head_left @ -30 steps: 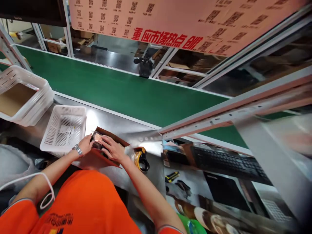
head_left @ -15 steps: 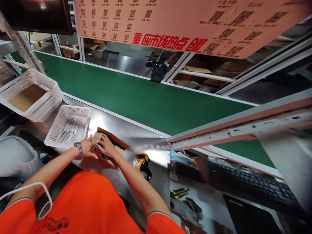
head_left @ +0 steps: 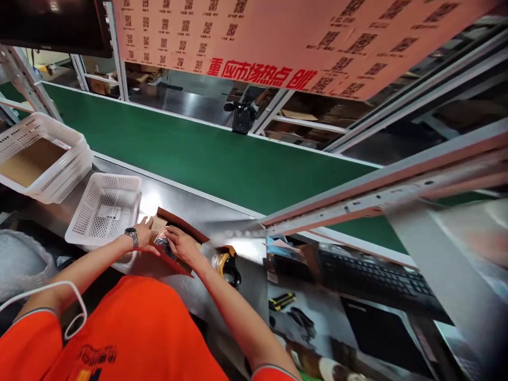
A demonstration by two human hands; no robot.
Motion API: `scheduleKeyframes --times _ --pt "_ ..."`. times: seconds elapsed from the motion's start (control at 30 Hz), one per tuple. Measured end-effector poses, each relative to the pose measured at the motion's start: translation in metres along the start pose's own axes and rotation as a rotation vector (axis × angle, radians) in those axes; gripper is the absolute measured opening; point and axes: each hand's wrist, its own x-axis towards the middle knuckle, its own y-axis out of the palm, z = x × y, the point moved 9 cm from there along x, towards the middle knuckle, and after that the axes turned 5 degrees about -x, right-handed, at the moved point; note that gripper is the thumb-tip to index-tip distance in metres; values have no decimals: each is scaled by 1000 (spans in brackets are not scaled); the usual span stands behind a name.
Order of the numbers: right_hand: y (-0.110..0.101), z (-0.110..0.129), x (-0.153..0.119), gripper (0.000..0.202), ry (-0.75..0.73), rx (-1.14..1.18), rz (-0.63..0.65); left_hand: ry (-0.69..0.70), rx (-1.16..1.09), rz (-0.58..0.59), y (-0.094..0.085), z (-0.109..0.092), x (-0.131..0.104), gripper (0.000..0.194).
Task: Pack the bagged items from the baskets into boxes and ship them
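An open cardboard box (head_left: 186, 227) with reddish-brown flaps lies on the metal bench in front of me. My left hand (head_left: 143, 236), with a watch at the wrist, rests at the box's left end, thumb and fingers apart. Inside the box, my right hand (head_left: 179, 242) reaches over a small clear-wrapped item (head_left: 162, 237), its fingers touching or close to it. A tan cardboard flap (head_left: 157, 224) stands between the two hands. Right of the box sits a yellow and black tape dispenser (head_left: 227, 265).
A white perforated basket (head_left: 75, 222) is left of the box, with stacked baskets (head_left: 75, 172) farther left. Behind runs a green conveyor belt (head_left: 178, 143). A metal post (head_left: 317, 206) crosses at right, near a keyboard (head_left: 373, 270) and a yellow-black cutter (head_left: 282, 301).
My right hand has shifted slightly right and down, leaving the clear-wrapped item more visible. My left hand stays at the box's left end. The whole view has shifted a little.
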Motion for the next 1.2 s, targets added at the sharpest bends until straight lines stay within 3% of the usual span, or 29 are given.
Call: scheduleKeyframes --times 0.2,0.37,0.5,0.57,0.73,0.8,0.9,0.97,1.03,1.1,1.2 --pt "-14 -1 -9 44 31 99 146 -3 -125 -1 -1 12 24 64" --pt "-30 3 -26 51 43 26 213 -116 -224 -50 2 21 33 63" --pt "-29 -6 -34 53 94 37 274 -208 -217 -75 5 22 36 60" --pt "-27 -8 -38 56 96 21 240 -274 -233 -104 8 24 34 69" --pt "-30 -5 -53 47 60 -12 -62 -477 -440 -178 31 42 25 138" --pt "-42 -6 -53 50 72 -47 -194 -490 -538 -151 41 45 25 146" --pt "-67 -24 -44 57 257 -153 -303 -486 -627 -122 49 48 27 146" --pt "-72 -38 -38 61 404 -195 -239 -486 -659 -126 52 49 28 144" --pt "-61 -43 -38 62 449 -170 -87 -470 -673 -163 52 49 29 146" --pt "-42 -34 -46 68 375 -145 28 -472 -667 -208 52 50 28 155" --pt "-21 -21 -64 92 259 -196 54 -459 -638 -267 48 49 28 165"
